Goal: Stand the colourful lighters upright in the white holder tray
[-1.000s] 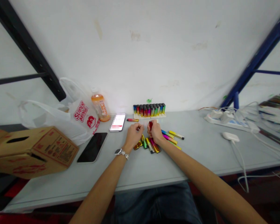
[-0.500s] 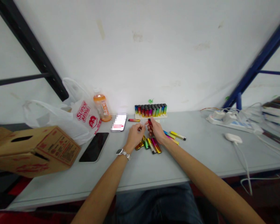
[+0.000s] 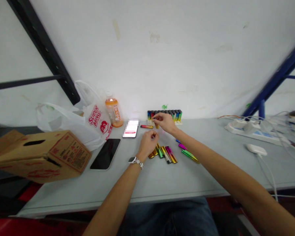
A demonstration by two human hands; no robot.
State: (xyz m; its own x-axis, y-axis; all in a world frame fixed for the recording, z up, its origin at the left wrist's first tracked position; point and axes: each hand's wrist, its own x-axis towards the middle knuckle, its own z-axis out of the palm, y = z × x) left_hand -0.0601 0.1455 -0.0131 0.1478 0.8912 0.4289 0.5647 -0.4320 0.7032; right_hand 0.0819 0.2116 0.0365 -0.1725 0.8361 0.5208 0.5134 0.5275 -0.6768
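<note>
My right hand (image 3: pixel 165 123) is closed with its fingertips on a lighter (image 3: pixel 157 125) that has a yellow body, held upright in front of a pale rack (image 3: pixel 179 123). Several metallic lighters (image 3: pixel 178 115) with dark tops stand in rows in that rack, partly hidden by the hand. Lower and to the left, my left hand (image 3: pixel 148 142) has its fingers pinched together; whatever they hold, if anything, is hidden. Beside it lie several loose lighters (image 3: pixel 167 154). More loose ones (image 3: pixel 186 152) lie partly under my right forearm. A red and yellow lighter (image 3: pixel 147 126) lies left of the rack.
On the left are a cardboard box (image 3: pixel 64 154), a white plastic bag (image 3: pixel 88 131), an orange drink bottle (image 3: pixel 114 113), a dark phone (image 3: pixel 105 154) and a lit phone (image 3: pixel 131 128). A power strip (image 3: pixel 258 134) and a white charger (image 3: pixel 256 149) with cables are at right.
My right hand has moved up from beside the left hand to the rack, carrying a lighter. My left hand stays low, fingers still pinched. The whole view has shifted slightly.
</note>
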